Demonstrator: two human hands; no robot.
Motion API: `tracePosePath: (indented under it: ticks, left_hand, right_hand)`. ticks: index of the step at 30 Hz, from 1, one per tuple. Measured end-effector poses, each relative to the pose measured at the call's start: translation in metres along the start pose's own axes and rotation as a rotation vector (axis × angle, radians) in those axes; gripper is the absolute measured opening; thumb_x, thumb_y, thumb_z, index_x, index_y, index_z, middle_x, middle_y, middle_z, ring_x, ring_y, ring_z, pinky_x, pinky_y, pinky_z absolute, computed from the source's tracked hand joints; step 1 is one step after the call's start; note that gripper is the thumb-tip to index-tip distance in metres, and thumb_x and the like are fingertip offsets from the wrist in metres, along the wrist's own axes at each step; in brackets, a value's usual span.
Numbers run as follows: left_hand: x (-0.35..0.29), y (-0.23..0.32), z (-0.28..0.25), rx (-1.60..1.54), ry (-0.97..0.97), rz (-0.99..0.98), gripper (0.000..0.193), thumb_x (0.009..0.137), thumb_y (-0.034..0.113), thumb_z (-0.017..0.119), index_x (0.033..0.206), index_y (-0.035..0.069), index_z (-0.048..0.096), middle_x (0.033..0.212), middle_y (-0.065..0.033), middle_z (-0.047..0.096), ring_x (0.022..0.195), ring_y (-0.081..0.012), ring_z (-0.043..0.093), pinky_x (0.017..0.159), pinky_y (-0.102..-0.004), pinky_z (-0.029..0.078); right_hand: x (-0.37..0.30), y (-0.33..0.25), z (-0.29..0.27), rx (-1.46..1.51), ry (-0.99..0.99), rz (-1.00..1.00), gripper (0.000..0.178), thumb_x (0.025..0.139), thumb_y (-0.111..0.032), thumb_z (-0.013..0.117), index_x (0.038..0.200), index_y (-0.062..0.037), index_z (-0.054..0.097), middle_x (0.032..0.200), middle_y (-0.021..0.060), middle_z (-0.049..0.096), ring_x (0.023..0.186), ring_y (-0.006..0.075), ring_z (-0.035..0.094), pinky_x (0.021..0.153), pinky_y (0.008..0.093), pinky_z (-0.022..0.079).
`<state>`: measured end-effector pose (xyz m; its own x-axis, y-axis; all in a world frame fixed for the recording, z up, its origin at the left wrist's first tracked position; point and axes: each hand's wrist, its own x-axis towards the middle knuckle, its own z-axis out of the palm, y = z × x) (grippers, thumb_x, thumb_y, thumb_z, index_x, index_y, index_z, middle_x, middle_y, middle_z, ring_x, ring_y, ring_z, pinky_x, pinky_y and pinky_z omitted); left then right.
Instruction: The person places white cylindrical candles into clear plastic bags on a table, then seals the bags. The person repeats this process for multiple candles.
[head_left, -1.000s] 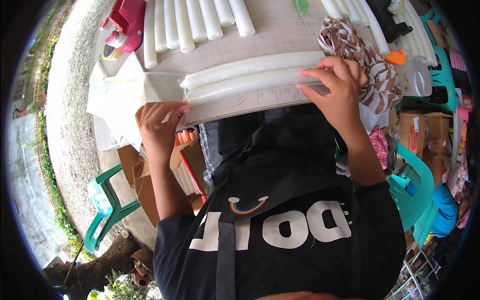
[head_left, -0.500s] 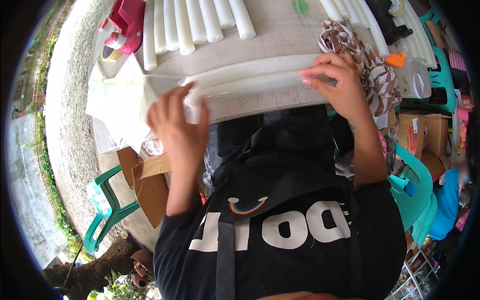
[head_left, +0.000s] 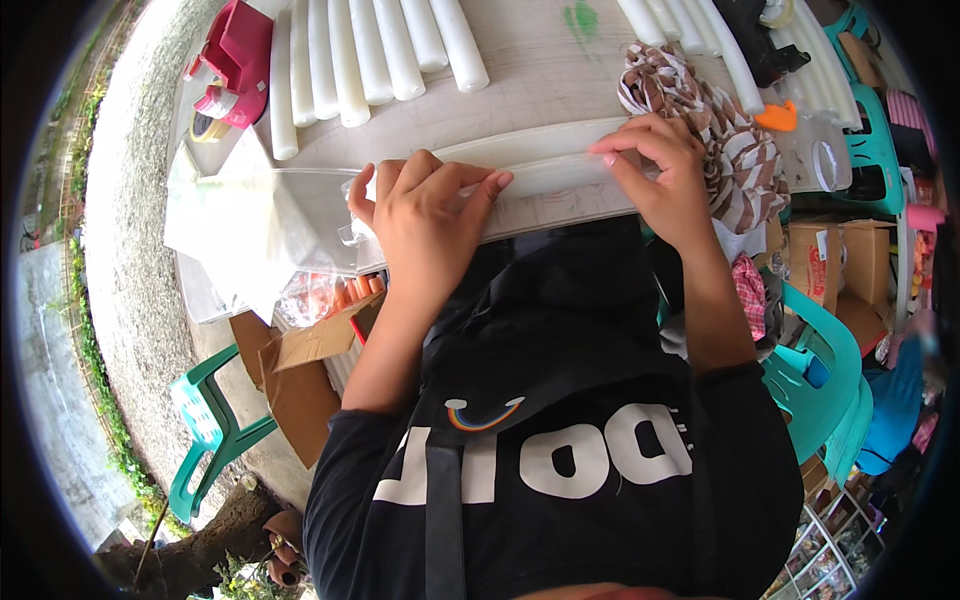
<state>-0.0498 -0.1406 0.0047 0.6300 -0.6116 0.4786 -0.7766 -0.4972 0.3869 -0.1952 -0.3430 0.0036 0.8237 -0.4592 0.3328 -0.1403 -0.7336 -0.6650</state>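
Two long white candles (head_left: 545, 172) lie side by side across the table's near edge, with clear plastic film (head_left: 352, 236) around their left end. My left hand (head_left: 425, 215) rests over their left part, fingers bent and thumb and forefinger pinched together on the film along the front candle. Toward the right end, my right hand (head_left: 662, 172) pinches the film's edge between thumb and forefinger. The candles' left end is hidden under my left hand. Clear plastic sheets (head_left: 235, 235) lie left of it, overhanging the table.
Several white candles (head_left: 345, 70) lie in a row farther back, beside a red tape dispenser (head_left: 240, 62). A brown-and-white striped cloth (head_left: 735, 150) and an orange tool (head_left: 778, 117) lie right. A cardboard box (head_left: 300, 380) and green chair (head_left: 215, 420) stand lower left.
My left hand has moved right along the candles, from open fingers at their left end to a closed pinch. My right hand keeps its pinch. The view has shifted slightly.
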Motion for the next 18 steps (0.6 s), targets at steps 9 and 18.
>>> tracePosePath:
  ticks: [9, 18]
  left_hand:
    - [0.005, 0.004, -0.007, 0.006, -0.087, -0.040, 0.021, 0.079, 0.033, 0.082, 0.073, 0.014, 0.073, 0.073, 0.0037, 0.057, 0.083, -0.0164, 0.057, 0.104, -0.0409, 0.028]
    - [0.012, 0.007, -0.009, 0.002, -0.150, -0.058, 0.025, 0.080, 0.036, 0.080, 0.073, 0.013, 0.072, 0.075, 0.0037, 0.061, 0.086, -0.0184, 0.057, 0.104, -0.0426, 0.029]
  right_hand:
    - [0.008, 0.015, -0.040, -0.257, 0.180, -0.163, 0.019, 0.085, 0.000, 0.066, 0.102, -0.0059, 0.072, 0.101, 0.0078, 0.065, 0.092, 0.0210, 0.061, 0.087, 0.0323, 0.048]
    - [0.086, 0.169, -0.205, 0.063, 0.583, 0.398, 0.037, 0.097, -0.026, 0.060, 0.129, -0.0063, 0.059, 0.122, 0.0074, 0.067, 0.097, 0.0133, 0.059, 0.092, 0.0275, 0.044]
